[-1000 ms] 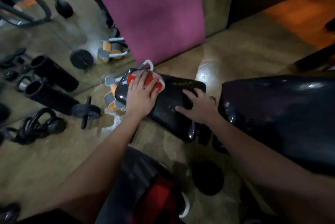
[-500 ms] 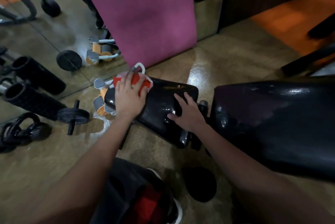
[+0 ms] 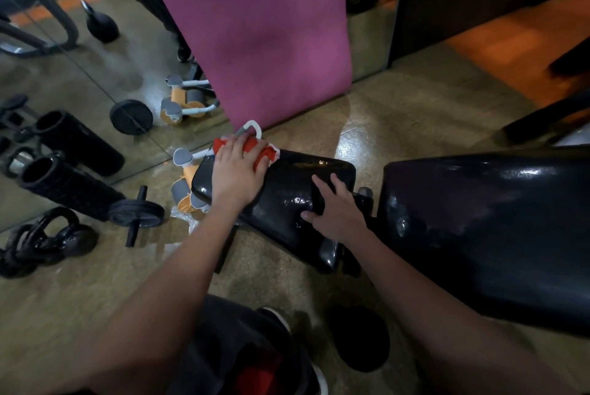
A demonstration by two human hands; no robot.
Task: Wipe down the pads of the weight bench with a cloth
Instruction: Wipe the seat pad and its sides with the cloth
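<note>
Here the left hand (image 3: pixel 238 176) lies flat with fingers spread over a red cloth (image 3: pixel 265 152), pressing it onto the far corner of the small black pad (image 3: pixel 287 190), which sits just left of the picture's middle. The right hand (image 3: pixel 335 207) rests open on the pad's near right end, at about 3 o'clock from the left hand, fingers spread and thumb hooked over the edge, seemingly steadying it. To do this stroke well, I would keep the palm weight even, draw the cloth in overlapping passes from the far corner toward the braced hand, and then run it along the rounded edges, where grime tends to collect. The pad looks glossy and slightly pebbled, with bright glints that may be dampness or only lamp reflections; I cannot tell which. The bigger black pad (image 3: pixel 485 228) lies at 3 o'clock, apart from the small one, and both hands are clear of it.
</note>
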